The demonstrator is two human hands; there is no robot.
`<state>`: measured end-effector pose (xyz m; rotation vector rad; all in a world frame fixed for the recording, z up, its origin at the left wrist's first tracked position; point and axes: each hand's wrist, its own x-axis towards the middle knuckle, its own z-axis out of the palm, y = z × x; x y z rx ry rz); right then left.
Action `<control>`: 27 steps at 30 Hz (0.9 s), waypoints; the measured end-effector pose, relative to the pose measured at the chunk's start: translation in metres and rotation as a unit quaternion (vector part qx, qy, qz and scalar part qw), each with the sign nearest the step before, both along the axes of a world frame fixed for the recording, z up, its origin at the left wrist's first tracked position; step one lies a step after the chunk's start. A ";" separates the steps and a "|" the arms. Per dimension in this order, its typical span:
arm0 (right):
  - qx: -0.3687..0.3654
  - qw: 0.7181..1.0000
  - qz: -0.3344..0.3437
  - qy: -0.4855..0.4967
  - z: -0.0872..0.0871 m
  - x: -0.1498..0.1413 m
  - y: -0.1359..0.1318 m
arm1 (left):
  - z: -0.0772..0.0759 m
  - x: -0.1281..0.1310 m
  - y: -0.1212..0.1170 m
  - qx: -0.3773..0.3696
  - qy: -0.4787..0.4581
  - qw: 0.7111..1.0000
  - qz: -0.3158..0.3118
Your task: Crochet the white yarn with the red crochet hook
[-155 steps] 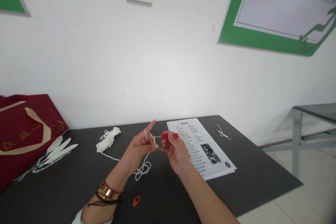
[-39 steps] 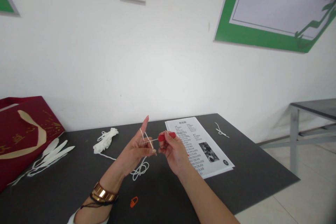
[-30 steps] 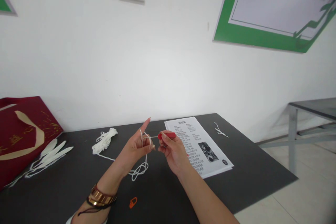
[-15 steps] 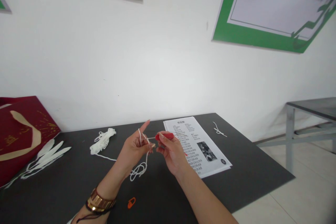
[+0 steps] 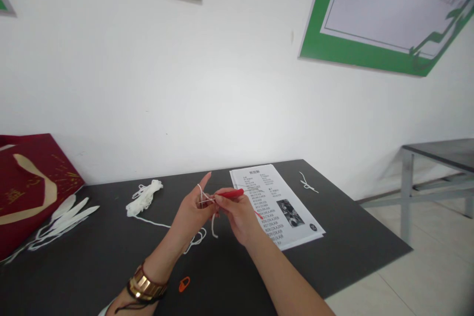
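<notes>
My left hand (image 5: 192, 212) is raised over the black table (image 5: 351, 252), index finger stretched up, the other fingers pinched on white yarn (image 5: 202, 197) looped round them. My right hand (image 5: 237, 212) grips a red-handled crochet hook (image 5: 231, 193) whose tip reaches into the yarn at my left fingers. A loose yarn tail (image 5: 213, 227) hangs below the hands. The strand trails across the table to a small white yarn bundle (image 5: 143, 196) at the back left.
A printed sheet (image 5: 281, 205) lies right of my hands, a short yarn scrap (image 5: 307, 183) beyond it. An orange clip (image 5: 183, 284) sits near my left wrist. White strips (image 5: 62, 217) and a dark red bag (image 5: 25, 187) are at the left. A grey table (image 5: 440, 155) stands at the right.
My hands have come closer together and the hook tip has gone into the yarn at my left fingers. A yarn tail now hangs free below them.
</notes>
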<state>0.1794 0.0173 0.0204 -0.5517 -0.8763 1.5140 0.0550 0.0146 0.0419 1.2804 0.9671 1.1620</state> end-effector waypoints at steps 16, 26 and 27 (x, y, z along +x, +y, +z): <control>-0.064 0.987 -0.038 0.140 0.010 0.022 0.007 | -0.010 0.011 -0.010 0.012 0.025 0.991 -0.134; -0.061 0.987 -0.020 0.148 0.013 0.024 0.002 | 0.005 -0.011 -0.004 -0.034 -0.013 0.974 -0.224; -0.062 0.987 -0.015 0.147 0.013 0.023 0.001 | 0.006 -0.015 -0.001 -0.045 -0.038 0.973 -0.224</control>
